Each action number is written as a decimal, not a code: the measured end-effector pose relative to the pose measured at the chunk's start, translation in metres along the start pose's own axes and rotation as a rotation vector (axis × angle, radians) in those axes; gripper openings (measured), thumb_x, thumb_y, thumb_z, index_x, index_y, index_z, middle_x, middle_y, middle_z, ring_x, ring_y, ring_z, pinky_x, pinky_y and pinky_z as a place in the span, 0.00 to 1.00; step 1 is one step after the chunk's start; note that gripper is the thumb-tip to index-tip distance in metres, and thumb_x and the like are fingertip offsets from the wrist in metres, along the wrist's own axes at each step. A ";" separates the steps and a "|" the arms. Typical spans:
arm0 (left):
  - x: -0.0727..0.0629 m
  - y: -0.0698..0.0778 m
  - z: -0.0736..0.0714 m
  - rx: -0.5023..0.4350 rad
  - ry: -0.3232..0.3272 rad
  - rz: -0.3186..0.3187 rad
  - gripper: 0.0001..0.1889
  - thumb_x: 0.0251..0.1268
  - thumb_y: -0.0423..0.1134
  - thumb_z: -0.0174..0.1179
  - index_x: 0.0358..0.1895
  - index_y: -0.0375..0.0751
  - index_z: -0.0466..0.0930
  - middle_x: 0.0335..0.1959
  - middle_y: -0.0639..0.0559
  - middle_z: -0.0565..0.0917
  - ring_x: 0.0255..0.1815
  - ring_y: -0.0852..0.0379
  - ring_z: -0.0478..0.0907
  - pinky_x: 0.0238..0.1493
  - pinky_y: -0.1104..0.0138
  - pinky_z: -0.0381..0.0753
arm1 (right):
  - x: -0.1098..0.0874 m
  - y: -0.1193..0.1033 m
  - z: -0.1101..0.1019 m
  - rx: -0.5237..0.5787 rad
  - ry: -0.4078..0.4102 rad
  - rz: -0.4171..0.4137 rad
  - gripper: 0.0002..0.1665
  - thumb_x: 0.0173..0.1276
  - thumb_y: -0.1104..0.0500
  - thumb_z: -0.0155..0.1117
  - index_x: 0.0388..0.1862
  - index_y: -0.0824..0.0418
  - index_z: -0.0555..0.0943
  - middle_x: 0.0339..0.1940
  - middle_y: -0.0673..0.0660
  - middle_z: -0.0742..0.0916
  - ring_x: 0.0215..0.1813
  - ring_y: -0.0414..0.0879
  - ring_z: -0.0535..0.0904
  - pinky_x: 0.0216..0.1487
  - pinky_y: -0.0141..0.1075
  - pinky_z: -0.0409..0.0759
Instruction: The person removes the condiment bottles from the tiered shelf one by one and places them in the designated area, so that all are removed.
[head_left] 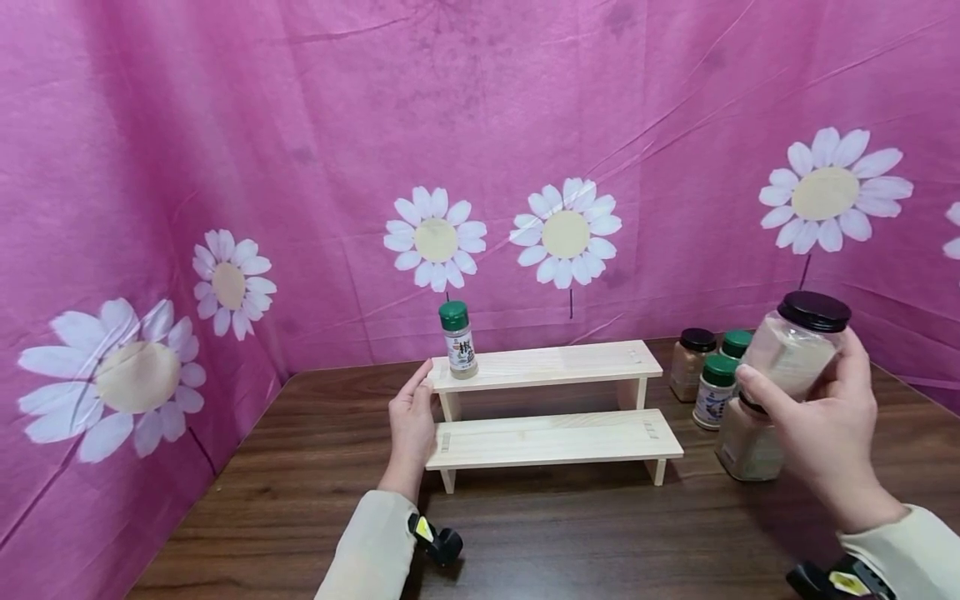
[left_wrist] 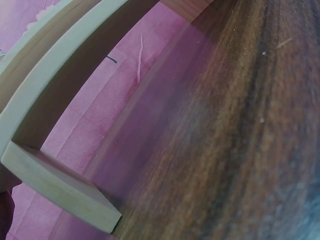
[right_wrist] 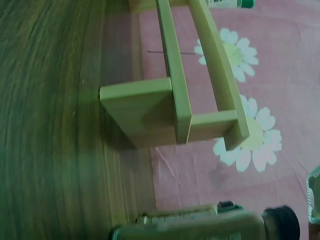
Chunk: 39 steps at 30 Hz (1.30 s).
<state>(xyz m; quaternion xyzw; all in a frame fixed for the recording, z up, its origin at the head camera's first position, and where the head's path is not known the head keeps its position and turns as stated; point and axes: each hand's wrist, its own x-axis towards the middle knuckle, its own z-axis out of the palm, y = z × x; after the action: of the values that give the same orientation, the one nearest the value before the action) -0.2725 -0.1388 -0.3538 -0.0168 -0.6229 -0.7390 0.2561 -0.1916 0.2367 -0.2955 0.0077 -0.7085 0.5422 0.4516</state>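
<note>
A two-step pale wooden shelf (head_left: 551, 437) stands on the table. On the left end of its upper step is an upright green-capped spice bottle (head_left: 461, 343). My left hand (head_left: 413, 421) grips the upper step's left end, beside that bottle; in the left wrist view the shelf (left_wrist: 62, 187) shows, with only a dark bit of the hand at the edge. My right hand (head_left: 832, 433) holds a clear jar (head_left: 791, 354) of pale powder with a black lid, tilted, right of the shelf. It overlaps a similar standing jar (head_left: 750, 446), whose lid is mostly hidden.
Right of the shelf stand a green-capped bottle (head_left: 713, 396), a black-lidded jar (head_left: 690, 367) and another green cap (head_left: 736, 342), partly hidden. The brown wood-grain table (head_left: 300, 475) meets a pink cloth backdrop (head_left: 337, 125) printed with white daisies.
</note>
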 end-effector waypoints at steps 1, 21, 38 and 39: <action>0.000 0.000 0.000 -0.001 0.000 -0.003 0.21 0.63 0.28 0.43 0.59 0.32 0.72 0.58 0.37 0.74 0.49 0.58 0.76 0.56 0.61 0.75 | 0.001 0.000 -0.002 -0.005 -0.008 0.019 0.47 0.44 0.78 0.68 0.64 0.53 0.66 0.43 0.44 0.80 0.38 0.32 0.76 0.36 0.16 0.73; 0.000 0.002 0.001 -0.017 -0.005 -0.011 0.21 0.63 0.27 0.42 0.59 0.32 0.72 0.59 0.37 0.73 0.49 0.58 0.76 0.57 0.60 0.74 | 0.013 0.015 -0.038 0.046 -0.048 0.029 0.48 0.34 0.86 0.66 0.58 0.60 0.71 0.38 0.44 0.84 0.33 0.30 0.80 0.31 0.16 0.76; 0.000 0.002 0.001 -0.022 -0.001 -0.021 0.22 0.62 0.27 0.42 0.59 0.32 0.72 0.60 0.37 0.73 0.47 0.61 0.75 0.58 0.57 0.73 | 0.009 0.045 -0.057 0.152 -0.129 -0.038 0.47 0.35 0.89 0.60 0.57 0.62 0.70 0.40 0.42 0.85 0.36 0.29 0.80 0.34 0.15 0.76; 0.000 0.002 0.001 -0.023 -0.002 -0.020 0.22 0.62 0.27 0.42 0.59 0.32 0.72 0.60 0.37 0.73 0.47 0.61 0.75 0.58 0.57 0.73 | 0.009 0.046 -0.058 0.097 -0.137 -0.050 0.46 0.35 0.88 0.61 0.57 0.62 0.71 0.40 0.40 0.85 0.36 0.28 0.80 0.34 0.15 0.76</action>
<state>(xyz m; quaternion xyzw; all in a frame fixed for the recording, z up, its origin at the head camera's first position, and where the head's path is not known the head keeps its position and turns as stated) -0.2717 -0.1383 -0.3515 -0.0142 -0.6149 -0.7485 0.2478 -0.1832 0.3044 -0.3245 0.0840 -0.7104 0.5626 0.4145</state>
